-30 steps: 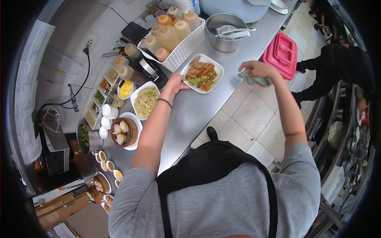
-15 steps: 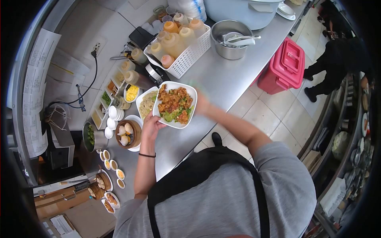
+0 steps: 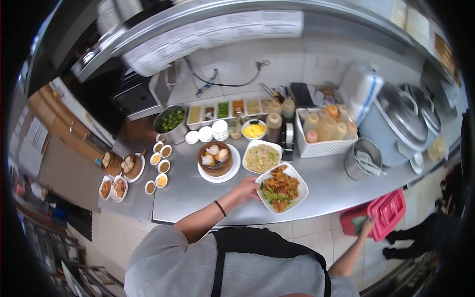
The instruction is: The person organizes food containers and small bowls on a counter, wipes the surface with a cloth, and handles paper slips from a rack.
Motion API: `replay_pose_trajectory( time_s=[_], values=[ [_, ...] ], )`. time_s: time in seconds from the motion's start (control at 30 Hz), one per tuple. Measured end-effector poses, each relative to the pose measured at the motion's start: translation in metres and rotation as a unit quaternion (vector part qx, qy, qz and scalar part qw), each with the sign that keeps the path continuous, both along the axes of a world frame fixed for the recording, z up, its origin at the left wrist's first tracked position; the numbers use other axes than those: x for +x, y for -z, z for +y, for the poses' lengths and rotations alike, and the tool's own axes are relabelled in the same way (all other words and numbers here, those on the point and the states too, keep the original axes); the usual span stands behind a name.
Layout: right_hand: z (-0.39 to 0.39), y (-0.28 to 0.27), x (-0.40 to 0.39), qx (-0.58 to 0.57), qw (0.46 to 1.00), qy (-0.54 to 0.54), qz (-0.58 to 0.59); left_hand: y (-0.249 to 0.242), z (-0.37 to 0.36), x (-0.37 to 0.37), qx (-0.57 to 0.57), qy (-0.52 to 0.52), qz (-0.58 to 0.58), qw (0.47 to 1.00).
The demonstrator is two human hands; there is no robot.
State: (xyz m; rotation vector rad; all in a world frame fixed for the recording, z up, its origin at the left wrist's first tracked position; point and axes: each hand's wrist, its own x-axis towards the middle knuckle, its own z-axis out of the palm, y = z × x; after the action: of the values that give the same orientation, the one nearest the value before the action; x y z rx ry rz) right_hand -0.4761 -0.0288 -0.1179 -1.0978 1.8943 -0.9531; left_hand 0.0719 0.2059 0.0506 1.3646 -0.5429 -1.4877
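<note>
My left hand [image 3: 247,189] grips the left edge of a white square bowl [image 3: 301,192] filled with saucy fried pieces [image 3: 283,183] and chopped lettuce. The bowl is held near the counter's front edge, partly overlapping a second white bowl of fried rice [image 3: 262,157] behind it. My right hand [image 3: 366,227] is off to the right, beyond the counter edge and in front of a pink lidded bin [image 3: 388,213]. Its fingers are closed round a small green thing, apparently a cloth [image 3: 359,224]. Left of the rice stands a bamboo steamer [image 3: 215,170] of dumplings on a white plate [image 3: 236,171].
Sauce cups [image 3: 163,167], small dishes [image 3: 220,129] and a pot of greens [image 3: 170,133] stand to the left. A white basket of squeeze bottles [image 3: 321,148], a metal pot [image 3: 356,168] and a large cooker [image 3: 378,133] are at right. A person in dark clothes stands beyond the bin.
My view has turned, showing more counter and the shelf. My right hand has moved away from the bowl, out to the right by the bin. My left hand still holds the bowl.
</note>
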Motion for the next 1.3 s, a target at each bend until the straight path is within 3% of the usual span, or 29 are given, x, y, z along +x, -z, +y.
replay_pose_trajectory(
  time_s=[0.07,0.13,0.2,0.23,0.3,0.33,0.4,0.47,0.53,0.6,0.63,0.67,0.73,0.8,0.83,0.97,1.03,1.07,1.13,1.23,1.3],
  values=[
    [0.039,-0.036,0.022,-0.102,0.987,-0.022,-0.122,-0.018,0.011,0.003,-0.011,0.005,-0.001,1.0],
    [0.073,-0.063,0.081,-0.185,0.962,-0.114,-0.165,-0.024,0.025,0.002,-0.01,0.019,0.004,1.0],
    [0.114,-0.121,0.169,-0.073,0.909,-0.19,-0.363,-0.028,0.03,0.003,-0.028,0.073,0.015,0.997],
    [0.123,-0.13,0.202,0.022,0.837,-0.256,-0.483,-0.032,0.033,0.001,-0.033,0.081,0.022,0.996],
    [0.155,-0.162,0.291,0.07,0.727,-0.235,-0.641,-0.041,0.039,-0.002,-0.031,0.083,0.034,0.996],
    [0.164,-0.167,0.327,0.091,0.682,-0.239,-0.685,-0.045,0.042,-0.003,-0.029,0.09,0.041,0.995],
    [0.187,-0.128,0.376,0.097,0.625,-0.309,-0.71,-0.045,0.051,0.002,-0.03,0.084,0.059,0.994],
    [0.198,-0.069,0.416,0.123,0.664,-0.277,-0.683,-0.026,0.057,0.011,-0.055,0.017,0.077,0.995],
    [0.237,-0.123,0.439,0.257,0.549,-0.229,-0.761,-0.025,0.069,0.023,-0.069,-0.027,0.093,0.993],
    [0.251,-0.136,0.438,0.3,0.553,-0.217,-0.747,-0.032,0.088,0.036,-0.092,-0.119,0.006,0.989],
    [0.251,-0.139,0.434,0.276,0.586,-0.266,-0.713,-0.029,0.097,0.045,-0.085,-0.129,-0.032,0.987],
    [0.248,-0.141,0.428,0.251,0.618,-0.314,-0.676,-0.027,0.106,0.053,-0.085,-0.128,-0.032,0.988],
    [0.235,-0.152,0.426,0.258,0.622,-0.312,-0.67,-0.024,0.124,0.065,-0.068,-0.108,-0.095,0.987],
    [0.224,-0.167,0.434,0.22,0.675,-0.295,-0.639,-0.027,0.139,0.067,-0.074,-0.092,-0.089,0.989],
    [0.213,-0.159,0.445,0.205,0.635,-0.336,-0.665,-0.029,0.144,0.068,-0.058,-0.079,-0.053,0.994],
    [0.231,-0.126,0.489,0.198,0.585,-0.386,-0.685,-0.011,0.151,0.077,-0.051,-0.095,0.072,0.992],
    [0.263,-0.127,0.512,0.288,0.457,-0.328,-0.775,-0.005,0.155,0.083,-0.06,-0.116,0.118,0.984],
    [0.273,-0.13,0.514,0.287,0.457,-0.327,-0.776,-0.004,0.16,0.088,-0.068,-0.145,0.119,0.98],
    [0.29,-0.147,0.511,0.354,0.559,-0.315,-0.68,-0.003,0.173,0.1,-0.075,-0.173,0.119,0.975],
    [0.277,-0.136,0.478,0.352,0.591,-0.36,-0.63,0.004,0.2,0.119,-0.05,-0.229,0.07,0.969],
    [0.254,-0.152,0.445,0.283,0.662,-0.351,-0.599,0.022,0.223,0.136,-0.031,-0.275,0.028,0.96]
  ],
)
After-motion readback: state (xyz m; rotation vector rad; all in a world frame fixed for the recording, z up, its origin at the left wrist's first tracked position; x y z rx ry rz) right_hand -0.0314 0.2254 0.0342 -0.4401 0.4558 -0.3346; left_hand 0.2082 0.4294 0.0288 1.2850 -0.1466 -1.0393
